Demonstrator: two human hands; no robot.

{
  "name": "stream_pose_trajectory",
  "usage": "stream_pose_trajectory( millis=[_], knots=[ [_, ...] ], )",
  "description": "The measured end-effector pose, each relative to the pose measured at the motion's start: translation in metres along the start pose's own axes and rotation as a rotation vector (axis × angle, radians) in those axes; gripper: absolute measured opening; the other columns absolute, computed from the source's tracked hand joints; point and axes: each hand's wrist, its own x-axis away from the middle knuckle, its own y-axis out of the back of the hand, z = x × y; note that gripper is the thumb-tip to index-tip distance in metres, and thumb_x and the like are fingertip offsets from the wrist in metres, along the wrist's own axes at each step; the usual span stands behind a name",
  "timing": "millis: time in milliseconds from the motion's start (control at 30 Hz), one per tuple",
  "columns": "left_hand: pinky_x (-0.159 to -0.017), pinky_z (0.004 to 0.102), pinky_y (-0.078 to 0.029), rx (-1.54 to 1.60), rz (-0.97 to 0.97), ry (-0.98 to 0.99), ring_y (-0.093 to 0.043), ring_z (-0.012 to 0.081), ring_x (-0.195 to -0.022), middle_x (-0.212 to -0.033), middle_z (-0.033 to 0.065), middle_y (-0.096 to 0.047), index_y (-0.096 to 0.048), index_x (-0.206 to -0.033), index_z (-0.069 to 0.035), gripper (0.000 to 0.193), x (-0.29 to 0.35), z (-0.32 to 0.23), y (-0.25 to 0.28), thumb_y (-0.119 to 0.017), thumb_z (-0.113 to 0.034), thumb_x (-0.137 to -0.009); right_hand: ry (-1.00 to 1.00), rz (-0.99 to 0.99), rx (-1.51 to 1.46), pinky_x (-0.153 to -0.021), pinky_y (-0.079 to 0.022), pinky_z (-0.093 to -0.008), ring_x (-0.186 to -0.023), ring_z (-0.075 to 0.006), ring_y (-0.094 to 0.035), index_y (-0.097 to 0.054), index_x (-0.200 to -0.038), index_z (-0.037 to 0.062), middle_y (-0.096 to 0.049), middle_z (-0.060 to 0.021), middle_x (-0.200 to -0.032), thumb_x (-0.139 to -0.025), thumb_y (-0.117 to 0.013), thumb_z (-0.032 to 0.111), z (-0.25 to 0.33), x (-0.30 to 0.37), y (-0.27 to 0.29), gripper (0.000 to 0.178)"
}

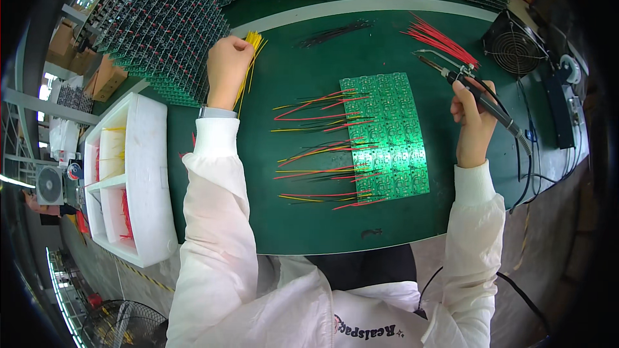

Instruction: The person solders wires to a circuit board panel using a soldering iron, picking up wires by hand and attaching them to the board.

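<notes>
My right hand (474, 116) is closed around the dark handle of a soldering iron (496, 113), its tip pointing up and left, clear of the circuit board panel (389, 135). The iron looks light enough for one hand, though the trailing cable probably tugs; the handle is the place to grip, well back from the metal end, which I would treat as hot.

My left hand (229, 67) is at the bundle of yellow wires (255, 45) on the far left of the green worktable (309, 222). Its fingers are curled in, but I cannot tell whether a strand is pinched between them. These wires should be very light, springy and a bit slick, apt to cling together, so a fingertip pinch on one strand, near its end, suits them best.

The panel lies flat right of centre, red, yellow and black leads fanning out past its left edge. I expect it to be thin, stiff and brittle under bending; its bare right edge offers the safest hold. Beyond it lie black wires (335, 33) and red wires (443, 40), likely just as flexible
</notes>
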Motion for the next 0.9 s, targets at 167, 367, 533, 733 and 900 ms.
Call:
stream_pose_trajectory(
  millis=[167, 367, 533, 733, 900],
  knots=[
    [-0.073, 0.0334, -0.055, 0.077, 0.001, -0.014, -0.072, 0.0230, -0.073, -0.081, 0.0133, -0.075, -0.078, -0.089, -0.001, 0.020, -0.003, 0.007, -0.001, -0.074, -0.019, -0.080, 0.016, 0.005, -0.001, -0.051, -0.038, -0.0192, -0.057, -0.0065, -0.054, -0.057, -0.097, 0.0028, -0.059, -0.0020, -0.071, -0.086, -0.076, 0.015, -0.004, -0.001, 0.003, 0.025],
    [-0.073, 0.0292, -0.054, 0.266, 0.066, 0.063, -0.070, 0.0164, -0.077, -0.086, 0.0093, -0.075, -0.075, -0.093, 0.001, 0.018, -0.011, 0.002, 0.010, -0.074, -0.014, -0.084, 0.004, -0.001, -0.004, -0.050, -0.039, -0.0198, -0.057, -0.0072, -0.055, -0.057, -0.097, 0.0021, -0.060, -0.0027, -0.071, -0.086, -0.076, 0.014, -0.005, 0.000, 0.003, 0.025],
    [-0.071, 0.0248, -0.052, 0.790, 0.189, 0.069, -0.070, 0.0127, -0.081, -0.094, 0.0064, -0.074, -0.074, -0.105, -0.004, 0.018, -0.005, -0.021, 0.024, -0.066, -0.010, -0.090, -0.016, 0.016, -0.018, -0.050, -0.039, -0.0202, -0.057, -0.0079, -0.055, -0.056, -0.098, 0.0020, -0.060, -0.0032, -0.073, -0.086, -0.075, 0.013, -0.004, 0.001, 0.003, 0.025],
    [-0.074, 0.0252, -0.053, 0.656, 0.347, -0.158, -0.069, 0.0111, -0.082, -0.093, 0.0041, -0.073, -0.074, -0.104, -0.003, 0.016, 0.026, -0.088, 0.017, -0.069, -0.012, -0.093, -0.025, 0.042, -0.031, -0.050, -0.039, -0.0204, -0.057, -0.0080, -0.055, -0.055, -0.098, 0.0028, -0.059, -0.0030, -0.071, -0.087, -0.075, 0.012, -0.002, 0.004, 0.004, 0.025],
    [-0.071, 0.0276, -0.053, 0.635, 0.368, -0.355, -0.068, 0.0153, -0.077, -0.085, 0.0060, -0.069, -0.071, -0.092, 0.000, 0.013, 0.078, -0.131, -0.006, -0.073, -0.014, -0.089, -0.027, 0.088, -0.036, -0.048, -0.038, -0.0211, -0.054, -0.0085, -0.054, -0.053, -0.095, 0.0033, -0.059, -0.0037, -0.070, -0.088, -0.073, 0.011, 0.001, 0.012, 0.002, 0.023]
  ],
)
